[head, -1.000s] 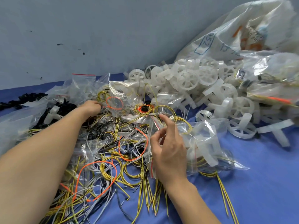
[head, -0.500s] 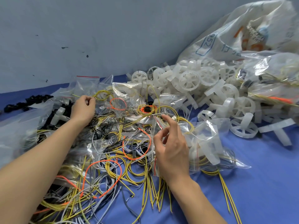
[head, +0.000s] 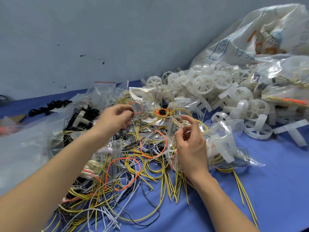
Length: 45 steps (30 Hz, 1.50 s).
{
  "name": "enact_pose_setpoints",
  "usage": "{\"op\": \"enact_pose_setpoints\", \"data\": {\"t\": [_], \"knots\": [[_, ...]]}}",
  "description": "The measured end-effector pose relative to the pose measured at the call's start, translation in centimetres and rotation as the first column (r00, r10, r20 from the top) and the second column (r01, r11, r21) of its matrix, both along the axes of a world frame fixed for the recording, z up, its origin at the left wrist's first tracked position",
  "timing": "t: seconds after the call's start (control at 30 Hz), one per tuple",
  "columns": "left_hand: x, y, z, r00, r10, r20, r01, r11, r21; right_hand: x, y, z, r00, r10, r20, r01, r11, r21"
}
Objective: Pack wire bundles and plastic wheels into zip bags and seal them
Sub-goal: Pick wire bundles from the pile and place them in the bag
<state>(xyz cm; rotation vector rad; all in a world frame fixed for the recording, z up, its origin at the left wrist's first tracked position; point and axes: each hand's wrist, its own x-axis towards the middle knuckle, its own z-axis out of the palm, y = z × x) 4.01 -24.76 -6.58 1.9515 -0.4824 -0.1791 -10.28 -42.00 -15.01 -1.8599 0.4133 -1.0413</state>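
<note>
My right hand (head: 190, 146) pinches the mouth of a small clear zip bag (head: 173, 131) with a red seal line and holds it upright over the wire pile (head: 133, 164), a tangle of yellow, orange, grey and black wire loops. To its left, my left hand (head: 115, 118) is blurred. Its fingertips are pinched together on what looks like a small dark part, a hand's width from the bag mouth. White plastic wheels (head: 204, 84) lie heaped behind and to the right. A filled bag (head: 222, 144) of wheels and wires rests beside my right hand.
A large printed sack (head: 250, 39) and more filled bags (head: 284, 77) crowd the right back. Clear zip bags (head: 103, 92) and black parts (head: 50, 106) lie at the left back. A grey wall stands behind. The blue table cloth (head: 275, 181) shows at the front right.
My left hand has left the zip bags at the left back and swung right toward the bag mouth with its fingers pinched. My right hand has lifted the bag's mouth a little.
</note>
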Motion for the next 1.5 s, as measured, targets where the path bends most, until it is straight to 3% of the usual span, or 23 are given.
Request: {"op": "enact_pose_setpoints", "data": {"t": [0.13,0.23,0.47,0.67,0.87,1.0,1.17,1.23,1.37,1.43,1.5], "knots": [[-4.7,-3.9,-1.7,0.959,-0.259,-0.112,0.271,0.957,0.105,-0.2,-0.3,0.0,0.999,-0.013,0.041,0.013,1.0,0.006],[-6.8,-6.2,-2.3,0.913,-0.357,-0.199,0.382,0.918,0.105,-0.7,0.2,0.2,0.998,-0.028,0.057,0.036,0.988,-0.152],[-8.1,-8.9,-2.9,0.846,-0.344,-0.407,0.331,0.938,-0.104,-1.1,0.6,0.7,0.992,-0.044,0.118,0.078,0.952,-0.297],[-8.2,-10.2,-2.8,0.905,-0.357,-0.229,0.383,0.92,0.081,-1.4,1.2,1.0,0.987,-0.032,0.156,0.088,0.926,-0.368],[-7.9,-9.3,-2.9,0.753,-0.536,-0.381,0.388,0.83,-0.4,-1.7,1.2,0.9,0.996,-0.001,0.094,0.038,0.918,-0.395],[-7.4,-7.7,-3.4,0.759,-0.516,-0.398,0.32,0.827,-0.462,-1.6,1.4,1.0,0.997,-0.006,0.072,0.036,0.907,-0.42],[-8.0,-5.5,-3.6,0.911,-0.267,-0.315,0.184,0.945,-0.269,-1.6,1.3,1.0,0.998,0.031,0.061,-0.001,0.895,-0.446],[-9.1,-4.7,-3.9,0.927,-0.19,-0.324,0.123,0.969,-0.216,-1.7,1.4,1.0,0.994,0.061,0.091,-0.015,0.897,-0.442],[-11.0,-3.0,-5.3,0.95,-0.244,-0.196,0.252,0.967,0.016,-1.6,1.4,1.7,0.992,0.039,0.117,0.014,0.908,-0.418],[-11.6,-2.5,-5.8,0.956,-0.285,-0.073,0.294,0.939,0.179,-1.3,1.4,2.6,0.994,0.013,0.104,0.032,0.909,-0.415],[-12.2,-2.4,-6.3,0.949,-0.304,0.077,0.278,0.928,0.247,-0.6,1.3,3.4,0.999,-0.025,0.034,0.038,0.89,-0.454]]}}
